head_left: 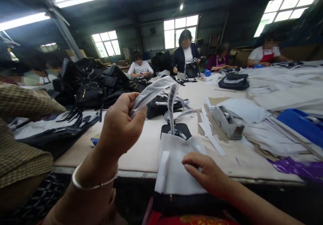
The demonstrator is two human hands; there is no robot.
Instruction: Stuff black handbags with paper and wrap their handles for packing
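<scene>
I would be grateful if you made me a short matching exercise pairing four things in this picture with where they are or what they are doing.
Things
1. Left hand
2. Right hand
3. Bracelet
4. Purple plastic

Places and states
A. Around the left wrist
B. By the near edge of the table, at the picture's right
C. Over the white sheet
D. Holding up a pale strap

Right pairs: 1-D, 2-C, 3-A, 4-B
</scene>
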